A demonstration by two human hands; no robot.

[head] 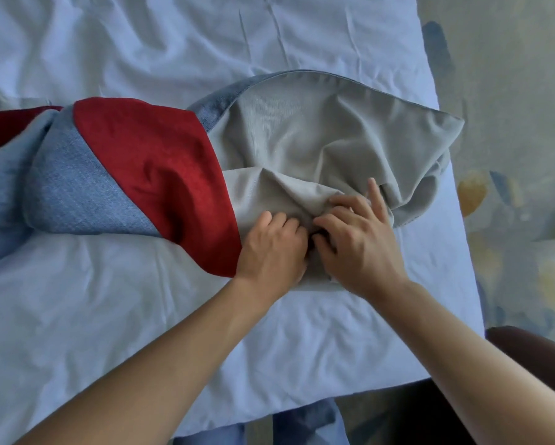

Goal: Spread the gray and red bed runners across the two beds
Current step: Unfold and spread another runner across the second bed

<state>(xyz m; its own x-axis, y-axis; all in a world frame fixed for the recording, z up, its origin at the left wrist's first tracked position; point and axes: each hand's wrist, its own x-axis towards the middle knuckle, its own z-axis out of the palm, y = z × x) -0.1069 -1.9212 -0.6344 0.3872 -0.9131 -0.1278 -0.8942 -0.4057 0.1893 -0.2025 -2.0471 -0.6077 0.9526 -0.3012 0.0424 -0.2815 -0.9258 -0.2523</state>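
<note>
Gray cloth bunched under both hands, left hand [271, 248] and right hand [354, 242] side by side, fingers curled into a fold of the bed runner [301, 139]; red panel [154, 162] just left; crumpled across the white-sheeted bed [141, 43]; patterned floor [510, 123] beyond.

Bedroom — white-sheeted bed [301, 348], patterned carpet [510, 139].
</note>
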